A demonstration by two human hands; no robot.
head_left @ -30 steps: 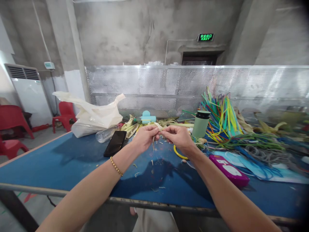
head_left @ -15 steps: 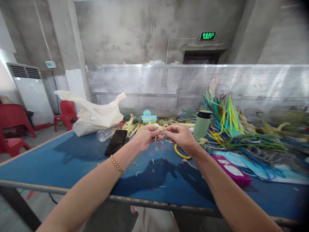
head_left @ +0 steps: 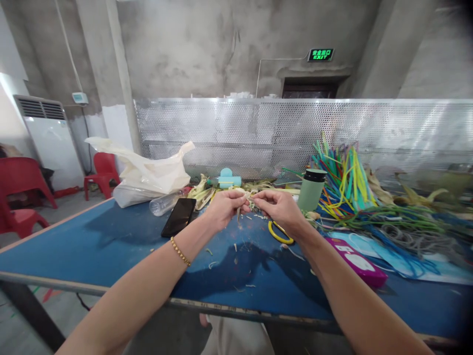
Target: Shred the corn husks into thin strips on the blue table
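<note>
Over the middle of the blue table (head_left: 121, 256), my left hand (head_left: 224, 209) pinches a small pale piece of corn husk (head_left: 247, 195) between thumb and fingers. A narrow tip of it hangs below those fingers. My right hand (head_left: 279, 206) meets it from the other side, its thumb and forefinger closed on the husk's near edge; the fingers partly cover the piece. Under my right wrist lies a yellow loop (head_left: 275, 236) that looks like a scissors handle. Light scraps lie scattered on the tabletop beneath both hands.
To the left are a black phone (head_left: 179, 217), a clear bottle (head_left: 161, 204) and a white plastic bag (head_left: 155, 177). Rightward stand a green canister (head_left: 310, 195), bundled coloured strips (head_left: 349, 182), tangled cords (head_left: 399, 219) and a purple box (head_left: 360, 264). A perforated metal panel (head_left: 221, 128) runs behind.
The view shifts slightly, so everything sits a little further right. Both hands stay together at the husk with small finger movements, and more of the yellow loop shows.
</note>
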